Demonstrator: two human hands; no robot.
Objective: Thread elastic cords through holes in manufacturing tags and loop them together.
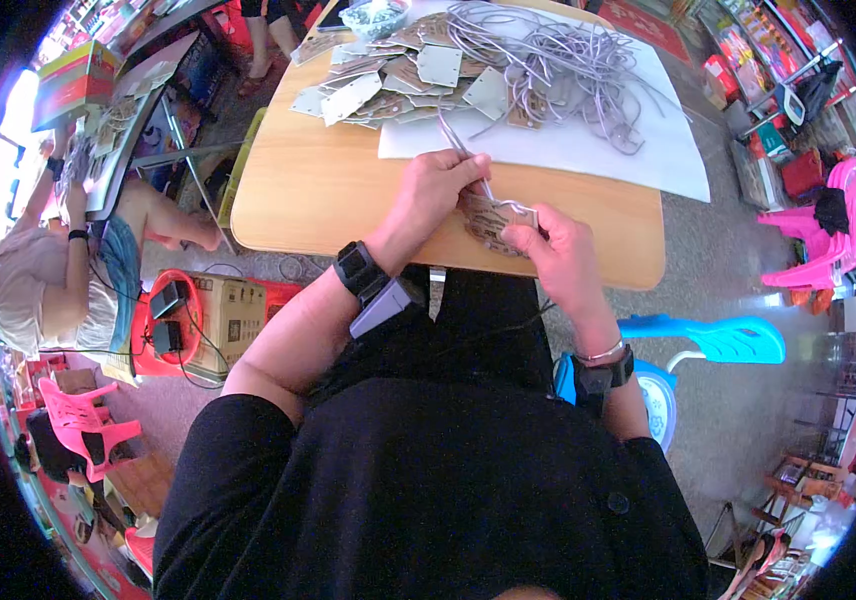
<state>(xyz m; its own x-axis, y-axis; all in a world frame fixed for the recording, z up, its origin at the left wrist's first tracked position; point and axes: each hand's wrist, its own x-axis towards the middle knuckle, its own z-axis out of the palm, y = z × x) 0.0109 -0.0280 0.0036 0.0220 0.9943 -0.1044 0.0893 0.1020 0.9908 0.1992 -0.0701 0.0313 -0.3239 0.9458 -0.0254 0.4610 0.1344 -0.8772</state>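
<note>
My left hand [436, 192] is closed, pinching a thin grey cord [451, 136] between thumb and fingers. The cord runs down to the top edge of a brown printed card tag [488, 228], where it makes a small loop or twist. My right hand [562, 252] grips that tag by its right side, thumb on top. The tag is held over the near edge of the wooden table [298, 195]. Beyond my hands lies a pile of similar tags [438, 66], some pale side up. To its right, a tangled heap of grey cords [573, 65] spreads out.
A white sheet [670, 165] lies under the cords. A clear bowl [373, 17] stands at the table's far left. Another person [58, 270] works at a table on the left. A blue chair [718, 340] is at my right; pink chairs [816, 240] stand farther out.
</note>
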